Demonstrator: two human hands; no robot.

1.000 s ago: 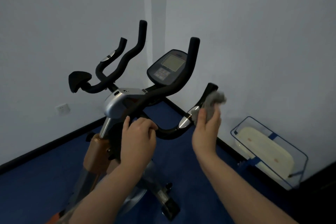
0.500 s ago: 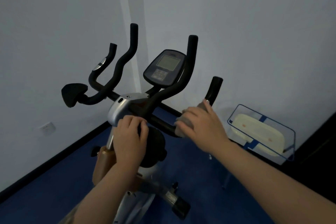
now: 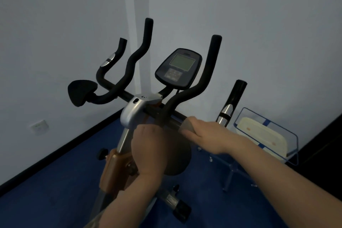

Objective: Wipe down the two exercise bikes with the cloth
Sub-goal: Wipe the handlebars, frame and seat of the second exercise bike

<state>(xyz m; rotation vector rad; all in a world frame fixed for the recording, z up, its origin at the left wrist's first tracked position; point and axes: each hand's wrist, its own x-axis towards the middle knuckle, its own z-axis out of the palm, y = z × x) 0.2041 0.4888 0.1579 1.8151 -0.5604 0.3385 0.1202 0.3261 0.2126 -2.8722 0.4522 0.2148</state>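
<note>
Right hand [image 3: 209, 135] has slid the grey cloth [image 3: 187, 124] off the upright grip at 2 o'clock down onto the black crossbar of the silver-and-orange exercise bike [image 3: 136, 111], fingers flat, pressing it there. Left hand [image 3: 148, 144] grips the bar near the stem, steadying. Handlebar pass nearly finished; no second bike in view.

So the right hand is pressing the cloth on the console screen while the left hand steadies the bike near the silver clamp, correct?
Not quite. In the head view the right hand presses the cloth on the black handlebar crossbar, not on the console screen, which sits untouched above. The rest holds: the left hand steadies the bike just below the silver clamp.
</note>
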